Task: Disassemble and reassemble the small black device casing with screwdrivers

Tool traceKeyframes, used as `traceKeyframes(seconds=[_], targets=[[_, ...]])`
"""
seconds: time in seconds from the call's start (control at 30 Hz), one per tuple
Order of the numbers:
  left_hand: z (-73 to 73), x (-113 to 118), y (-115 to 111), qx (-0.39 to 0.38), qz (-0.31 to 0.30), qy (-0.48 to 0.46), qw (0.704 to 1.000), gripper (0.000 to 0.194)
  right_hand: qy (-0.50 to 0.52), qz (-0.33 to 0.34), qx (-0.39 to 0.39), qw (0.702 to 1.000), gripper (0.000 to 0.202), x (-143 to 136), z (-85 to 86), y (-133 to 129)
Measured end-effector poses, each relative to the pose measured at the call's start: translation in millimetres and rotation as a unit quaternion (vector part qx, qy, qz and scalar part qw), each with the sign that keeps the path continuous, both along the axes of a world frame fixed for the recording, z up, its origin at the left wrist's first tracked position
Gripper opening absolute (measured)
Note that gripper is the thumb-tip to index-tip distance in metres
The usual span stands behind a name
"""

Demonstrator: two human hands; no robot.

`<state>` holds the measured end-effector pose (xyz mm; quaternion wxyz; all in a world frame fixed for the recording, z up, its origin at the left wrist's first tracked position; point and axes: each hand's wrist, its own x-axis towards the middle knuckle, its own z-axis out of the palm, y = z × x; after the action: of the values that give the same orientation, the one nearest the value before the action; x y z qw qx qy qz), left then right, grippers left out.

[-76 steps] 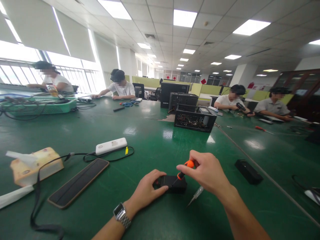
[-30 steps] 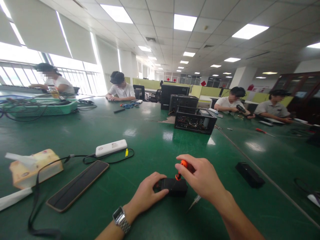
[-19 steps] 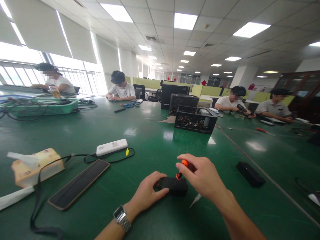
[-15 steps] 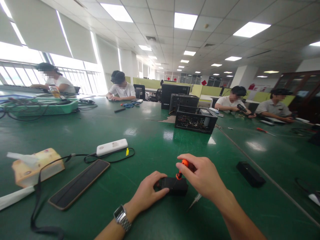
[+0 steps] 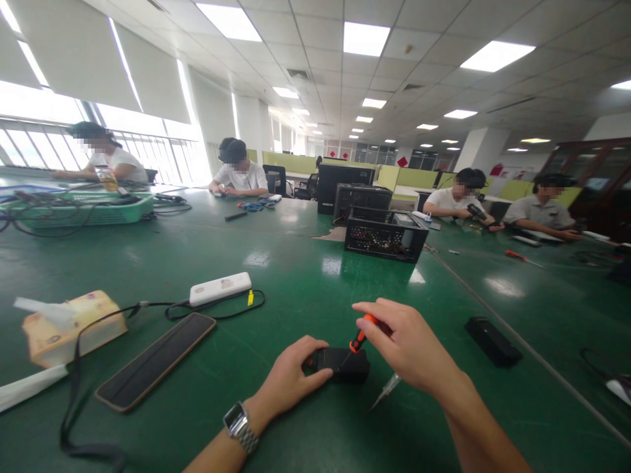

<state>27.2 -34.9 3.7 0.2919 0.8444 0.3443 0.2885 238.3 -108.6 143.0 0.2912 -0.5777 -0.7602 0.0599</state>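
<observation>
A small black rectangular box [image 5: 350, 365] lies on the green table, its kind not clear to me. My left hand [image 5: 296, 373] grips its left end between thumb and fingers. My right hand [image 5: 401, 341] is closed round an orange and black screwdriver [image 5: 357, 340], tilted, with its thin shaft reaching down to the top of the box. Whether the tip sits in a screw is too small to tell. Under my right hand a second screwdriver with a clear handle [image 5: 391, 383] rests on the table, partly hidden.
A similar black box [image 5: 493, 341] lies to the right. On the left are a phone [image 5: 156, 362], a white power strip [image 5: 221, 289] with its cable, and a tissue pack [image 5: 76, 328]. An open computer case [image 5: 386, 236] stands ahead. Several people sit around the table.
My right hand has shifted slightly right, and the screwdriver's handle leans further that way. More of the clear-handled screwdriver shows. My left hand and the box have stayed nearly in place.
</observation>
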Motion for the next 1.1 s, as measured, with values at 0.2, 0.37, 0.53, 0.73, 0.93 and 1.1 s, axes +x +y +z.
traceKeyframes(seconds=[0.2, 0.37, 0.53, 0.73, 0.93, 1.1], targets=[[1.1, 0.1, 0.7, 0.004, 0.002, 0.006, 1.000, 0.031, 0.001, 0.057, -0.026, 0.998, 0.029, 2.5, 9.5, -3.1], [0.4, -0.4, 0.0, 0.003, -0.001, 0.006, 1.000, 0.031, 0.000, -0.005, -0.021, 1.000, 0.031, 2.8, 6.2, -2.1], [1.5, -0.2, 0.6, 0.001, -0.001, 0.005, 1.000, 0.031, 0.014, -0.006, -0.045, 0.999, 0.035, 4.9, 2.1, -1.2], [1.3, -0.1, 0.6, -0.001, -0.002, 0.006, 1.000, 0.031, 0.013, -0.004, -0.040, 0.999, 0.033, 5.7, 3.0, -0.2], [2.6, 0.2, 0.3, -0.002, -0.003, 0.005, 1.000, 0.031, -0.008, -0.020, -0.044, 0.999, 0.030, 4.7, 5.7, -0.1], [2.9, -0.3, -0.4, -0.005, -0.002, 0.005, 1.000, 0.032, -0.031, -0.025, -0.059, 0.997, 0.028, 5.8, 9.0, -1.3]])
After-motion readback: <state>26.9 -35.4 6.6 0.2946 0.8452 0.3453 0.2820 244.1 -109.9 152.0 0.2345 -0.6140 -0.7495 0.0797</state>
